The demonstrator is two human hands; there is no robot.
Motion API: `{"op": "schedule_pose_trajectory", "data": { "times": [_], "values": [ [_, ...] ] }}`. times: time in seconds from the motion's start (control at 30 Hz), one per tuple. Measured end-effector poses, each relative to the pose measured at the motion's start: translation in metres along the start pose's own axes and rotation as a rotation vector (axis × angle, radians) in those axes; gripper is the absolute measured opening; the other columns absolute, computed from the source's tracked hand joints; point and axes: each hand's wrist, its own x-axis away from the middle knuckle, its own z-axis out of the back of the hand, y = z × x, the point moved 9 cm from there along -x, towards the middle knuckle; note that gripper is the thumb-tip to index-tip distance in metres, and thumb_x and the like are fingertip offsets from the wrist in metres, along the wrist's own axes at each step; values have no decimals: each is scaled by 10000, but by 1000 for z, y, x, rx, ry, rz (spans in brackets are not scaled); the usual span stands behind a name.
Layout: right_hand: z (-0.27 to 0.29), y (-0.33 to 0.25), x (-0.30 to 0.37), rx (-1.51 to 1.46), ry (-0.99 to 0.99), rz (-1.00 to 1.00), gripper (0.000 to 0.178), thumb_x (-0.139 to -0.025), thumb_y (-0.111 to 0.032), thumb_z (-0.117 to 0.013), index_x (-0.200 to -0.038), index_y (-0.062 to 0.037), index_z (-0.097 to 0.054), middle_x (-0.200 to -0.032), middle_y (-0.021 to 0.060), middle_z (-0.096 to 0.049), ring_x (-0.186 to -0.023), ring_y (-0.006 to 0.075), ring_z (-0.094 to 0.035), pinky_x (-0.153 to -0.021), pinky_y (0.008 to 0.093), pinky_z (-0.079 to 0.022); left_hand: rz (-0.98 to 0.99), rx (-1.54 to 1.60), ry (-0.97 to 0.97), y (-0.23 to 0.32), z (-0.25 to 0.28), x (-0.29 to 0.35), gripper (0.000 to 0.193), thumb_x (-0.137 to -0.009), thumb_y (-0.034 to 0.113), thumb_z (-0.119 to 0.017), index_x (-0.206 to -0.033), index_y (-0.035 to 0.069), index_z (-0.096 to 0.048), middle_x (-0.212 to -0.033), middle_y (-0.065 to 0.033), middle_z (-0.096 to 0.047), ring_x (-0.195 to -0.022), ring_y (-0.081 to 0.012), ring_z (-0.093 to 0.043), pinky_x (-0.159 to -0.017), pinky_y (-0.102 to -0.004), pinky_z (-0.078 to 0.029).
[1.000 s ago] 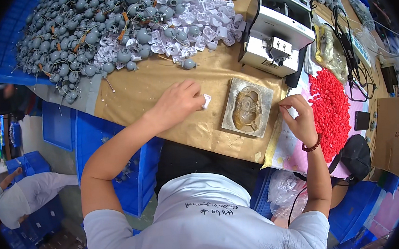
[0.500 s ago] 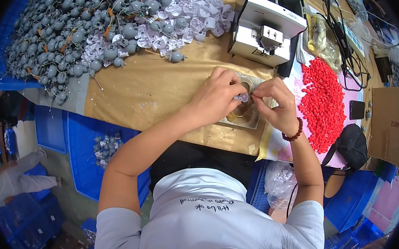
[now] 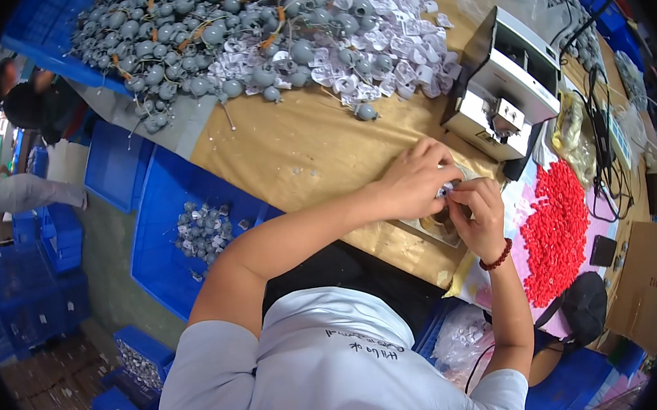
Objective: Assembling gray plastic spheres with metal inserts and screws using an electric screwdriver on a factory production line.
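Hands meet over the near edge of the table (image 3: 300, 153), just in front of the small tray (image 3: 433, 227) that lies on its brown covering. The left hand (image 3: 412, 178) comes in from above with its grip pinched on a small white-and-grey part (image 3: 445, 190), and the right hand (image 3: 479, 215) closes its fingertips (image 3: 459, 197) on the same part from below, so both grips grasp it between them; whether it is one piece or two being joined is too small to tell. Judging from this, the step in hand is fitting or pressing the part together right above the tray. The next move seems to call for a steady pinch and fine alignment, since the part is tiny and mostly covered by the fingers. Grey round parts (image 3: 250, 24) and white pieces (image 3: 378, 52) lie heaped at the far side of the table, a white machine (image 3: 505, 84) stands just beyond the hands, and a spread of red beads (image 3: 554, 232) lies to the right.
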Motion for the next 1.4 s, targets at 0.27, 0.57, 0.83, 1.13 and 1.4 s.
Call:
{"op": "schedule_pose_trajectory", "data": {
  "times": [0.27,0.57,0.83,1.13,1.4],
  "values": [
    [-5,-13,5,149,-126,2,304,-717,14,-757,-994,-55,-654,-1039,96,-636,-1029,320,-603,-856,433,-481,228,-55,418,-72,129,27,356,-827,145,-721,-1165,68,-639,-1203,-152,-572,-1155,-351,-508,-1047,-443,-415],
    [-12,-6,14,149,-55,-36,325,-751,4,-756,-1053,-55,-653,-1056,124,-638,-1044,327,-600,-895,442,-460,380,-716,763,-163,265,73,190,-817,221,-778,-943,89,-726,-992,-104,-653,-1048,-333,-533,-941,-422,-428],
    [8,19,29,-105,158,-296,434,-826,21,-723,-1235,1,-581,-1200,204,-591,-1101,358,-589,-948,414,-481,303,165,650,-98,262,35,141,-1012,145,-612,-1075,19,-617,-901,-35,-698,-811,-87,-646,-708,-239,-509],
    [31,16,26,-123,238,-249,367,-848,46,-683,-1204,8,-605,-1188,208,-610,-1084,346,-610,-949,399,-485,512,574,441,-116,210,26,319,-1034,164,-572,-1303,-1,-621,-978,-49,-656,-788,-75,-584,-744,-226,-507],
    [49,-35,-18,-104,244,-16,484,-772,78,-722,-1230,-5,-588,-1222,212,-604,-1097,368,-608,-941,429,-489,339,841,91,-27,156,28,373,-1023,112,-555,-1370,-14,-503,-1013,-103,-674,-846,-88,-639,-757,-225,-516]
  ]
}}
